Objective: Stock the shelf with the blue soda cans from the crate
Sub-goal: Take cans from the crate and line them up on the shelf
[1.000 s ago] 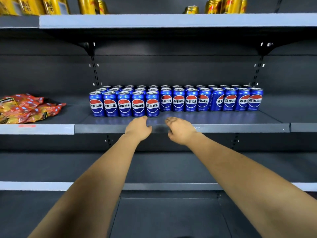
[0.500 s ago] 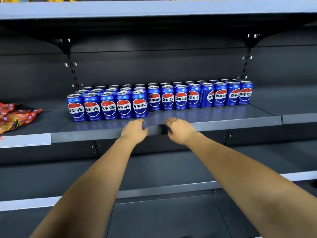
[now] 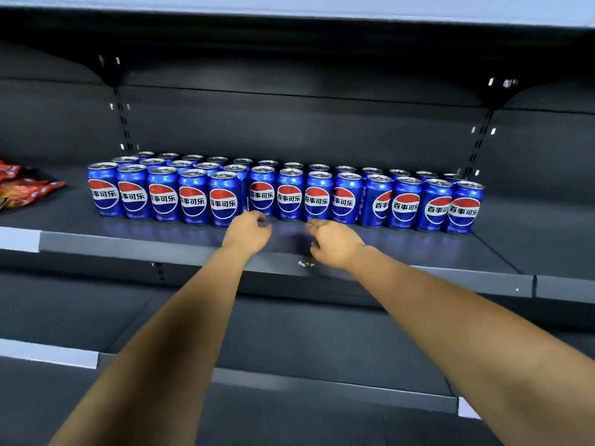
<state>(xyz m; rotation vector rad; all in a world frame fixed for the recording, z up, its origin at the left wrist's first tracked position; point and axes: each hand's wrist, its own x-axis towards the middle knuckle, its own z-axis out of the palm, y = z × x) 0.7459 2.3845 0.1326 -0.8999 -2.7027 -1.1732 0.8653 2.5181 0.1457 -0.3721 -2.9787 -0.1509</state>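
Note:
Several blue soda cans (image 3: 289, 197) stand upright in rows on the dark grey shelf (image 3: 418, 252); five at the left sit further forward than the rest. My left hand (image 3: 248, 230) hovers just in front of the foremost can (image 3: 223, 199), fingers loosely curled, holding nothing. My right hand (image 3: 331, 243) is beside it over the shelf's front part, fingers also loosely curled and empty. Both hands stay short of the cans. No crate is in view.
Red and orange snack bags (image 3: 22, 188) lie at the shelf's far left. Another shelf (image 3: 289, 8) hangs overhead. Two lower shelves (image 3: 322, 384) run beneath my arms. Black brackets (image 3: 483, 140) flank the bay. Bare shelf shows right of the cans.
My head has tilted and dropped, so the shelf now slopes down to the right. Both hands have stayed near the shelf's front edge, empty; the left one is a little closer to the cans.

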